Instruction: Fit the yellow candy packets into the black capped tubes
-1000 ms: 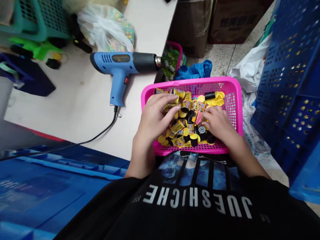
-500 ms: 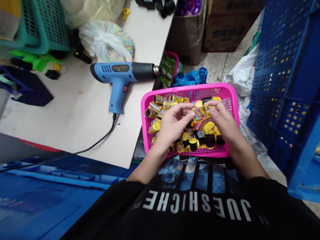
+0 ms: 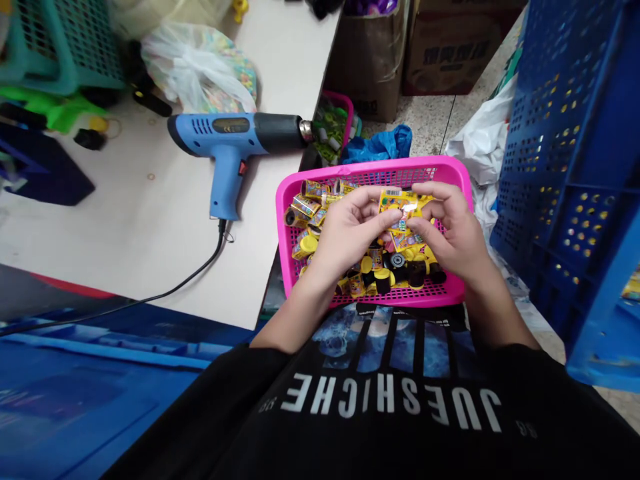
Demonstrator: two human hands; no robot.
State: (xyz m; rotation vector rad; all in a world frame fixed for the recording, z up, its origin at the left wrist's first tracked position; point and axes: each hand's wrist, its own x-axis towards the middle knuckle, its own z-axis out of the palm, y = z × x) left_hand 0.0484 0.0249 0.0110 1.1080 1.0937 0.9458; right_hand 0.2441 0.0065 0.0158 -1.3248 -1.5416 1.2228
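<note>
Only one yellow packet (image 3: pixel 403 211), two hands (image 3: pixel 351 231)

White workbench (image 3: pixel 100 220), speckled terrazzo floor (image 3: pixel 425 113)

The wrapper (image 3: pixel 403 208) is glossy film, the basket (image 3: pixel 370 162) smooth plastic, the heat gun (image 3: pixel 230 133) matt plastic, its nozzle (image 3: pixel 306 131) metal.

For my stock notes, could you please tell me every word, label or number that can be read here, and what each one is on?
"JUESHICHE": on the black T-shirt, upside down in this view.
Yellow packet: print too small to read.
Cardboard carton: dark characters too blurred to read.
Heat gun display: too small to read.
</note>
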